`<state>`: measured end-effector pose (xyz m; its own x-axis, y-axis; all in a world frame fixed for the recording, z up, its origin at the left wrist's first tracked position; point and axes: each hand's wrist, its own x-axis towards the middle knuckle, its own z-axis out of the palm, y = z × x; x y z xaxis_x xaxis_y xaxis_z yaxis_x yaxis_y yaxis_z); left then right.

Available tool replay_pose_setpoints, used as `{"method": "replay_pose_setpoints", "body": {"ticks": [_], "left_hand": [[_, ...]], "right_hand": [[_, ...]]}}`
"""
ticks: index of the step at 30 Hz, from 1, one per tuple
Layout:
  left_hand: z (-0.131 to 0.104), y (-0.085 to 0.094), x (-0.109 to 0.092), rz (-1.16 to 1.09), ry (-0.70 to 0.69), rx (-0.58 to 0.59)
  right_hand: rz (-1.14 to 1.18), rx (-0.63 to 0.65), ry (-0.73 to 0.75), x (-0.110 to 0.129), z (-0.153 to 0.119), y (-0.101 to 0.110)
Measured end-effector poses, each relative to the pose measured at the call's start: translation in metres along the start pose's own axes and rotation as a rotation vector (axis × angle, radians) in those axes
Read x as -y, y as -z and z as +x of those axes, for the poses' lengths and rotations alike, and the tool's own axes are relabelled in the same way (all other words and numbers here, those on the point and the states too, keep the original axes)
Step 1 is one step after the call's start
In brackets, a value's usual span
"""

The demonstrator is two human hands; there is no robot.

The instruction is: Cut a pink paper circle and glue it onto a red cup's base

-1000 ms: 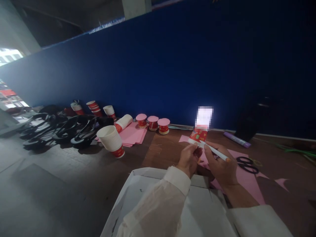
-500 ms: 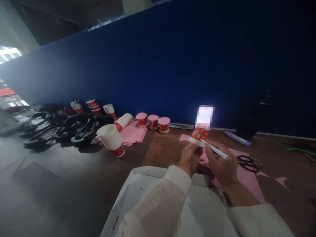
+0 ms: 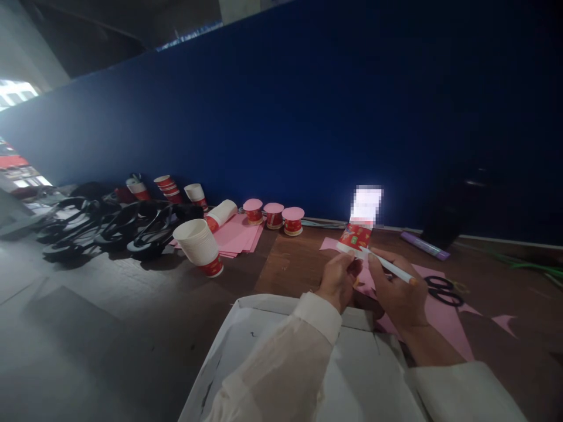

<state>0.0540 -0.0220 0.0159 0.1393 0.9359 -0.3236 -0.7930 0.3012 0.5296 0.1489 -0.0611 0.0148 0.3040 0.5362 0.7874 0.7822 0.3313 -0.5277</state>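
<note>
My left hand (image 3: 338, 278) grips a red printed paper cup (image 3: 355, 235) with a pale rim turned toward me. My right hand (image 3: 398, 287) is closed round a white pen (image 3: 391, 266) with an orange end, its tip at the cup's rim. Under both hands lies pink paper (image 3: 444, 319), with black-handled scissors (image 3: 444, 291) on it to the right. Just behind the cup glows a blurred bright screen (image 3: 366, 202). To the left stand several short red cups with pink paper discs (image 3: 293, 212) on top.
A stack of white and red cups (image 3: 196, 243) stands at the left, near pink sheets (image 3: 240, 237) and a tipped cup (image 3: 222, 215). Black headsets (image 3: 152, 231) lie farther left. A purple marker (image 3: 425, 245) rests by the blue partition (image 3: 264, 117). A white box (image 3: 250, 328) is below my arms.
The cup and both hands stay almost in place, with only a slight shift of the view. The pen tip remains at the cup's rim.
</note>
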Motion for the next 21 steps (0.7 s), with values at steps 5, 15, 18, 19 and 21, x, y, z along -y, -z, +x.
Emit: {"method": "replay_pose_setpoints", "body": {"ticks": [5,15,18,19,21], "left_hand": [[0.0011,0.0011,0.0008,-0.032,0.019,0.094],[0.0001,0.0007,0.0000,-0.023,0.017,0.093],[0.0011,0.0018,0.0013,-0.011,-0.001,0.114],[0.0016,0.0021,0.0017,-0.002,-0.005,0.116],[0.0024,0.0028,0.0023,0.015,-0.008,0.114]], "right_hand": [[-0.008,0.011,-0.007,0.0009,0.0001,-0.0003],[-0.022,-0.003,0.024,-0.0044,-0.0016,-0.0022],[-0.019,-0.013,0.035,-0.0060,-0.0012,-0.0026],[-0.022,-0.013,0.034,-0.0060,-0.0010,-0.0028],[-0.032,-0.013,0.026,-0.0055,-0.0004,-0.0032]]}}
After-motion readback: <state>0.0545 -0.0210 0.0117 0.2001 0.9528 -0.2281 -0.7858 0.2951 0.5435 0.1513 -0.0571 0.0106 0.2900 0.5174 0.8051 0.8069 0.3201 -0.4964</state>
